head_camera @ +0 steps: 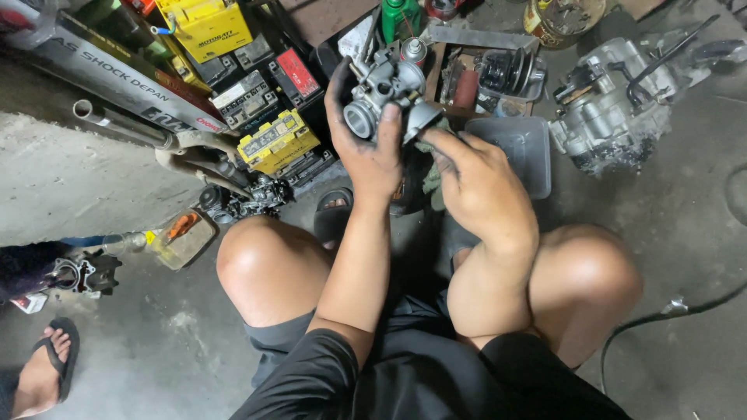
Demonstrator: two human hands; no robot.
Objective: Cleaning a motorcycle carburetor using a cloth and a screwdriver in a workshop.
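Gripping carburetor beside yellow battery boxes.

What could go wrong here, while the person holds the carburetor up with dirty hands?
1. The left hand and right hand look greasy, so the carburetor might slip and fall to the concrete floor.
2. The grey tray lies beside it, not under it, so a loose small part would likely drop outside the tray.
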